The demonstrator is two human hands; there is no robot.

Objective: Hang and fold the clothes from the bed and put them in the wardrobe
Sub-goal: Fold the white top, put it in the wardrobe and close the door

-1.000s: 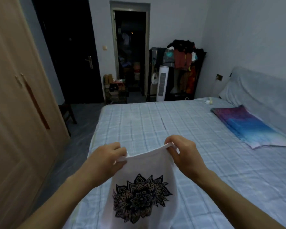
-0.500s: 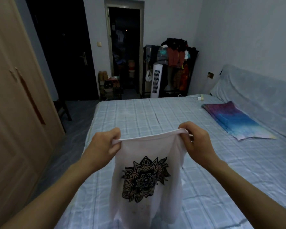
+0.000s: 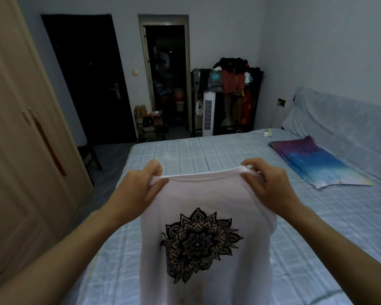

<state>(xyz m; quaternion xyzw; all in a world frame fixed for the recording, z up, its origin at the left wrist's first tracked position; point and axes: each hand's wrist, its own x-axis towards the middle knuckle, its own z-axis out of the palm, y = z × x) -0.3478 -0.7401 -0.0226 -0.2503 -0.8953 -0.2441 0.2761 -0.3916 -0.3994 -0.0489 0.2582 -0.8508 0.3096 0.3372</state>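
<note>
We hold the white printed top (image 3: 207, 201) up over the near end of the bed (image 3: 229, 155), left hand (image 3: 139, 190) and right hand (image 3: 271, 188) each with fingers (image 3: 254, 165) pinching an upper corner; it looks light, soft and floppy, so taking both top corners seems best.

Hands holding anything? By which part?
Yes: the white fabric shirt with a black mandala print. The left hand pinches its top edge at one corner, the right hand at the other.
</note>
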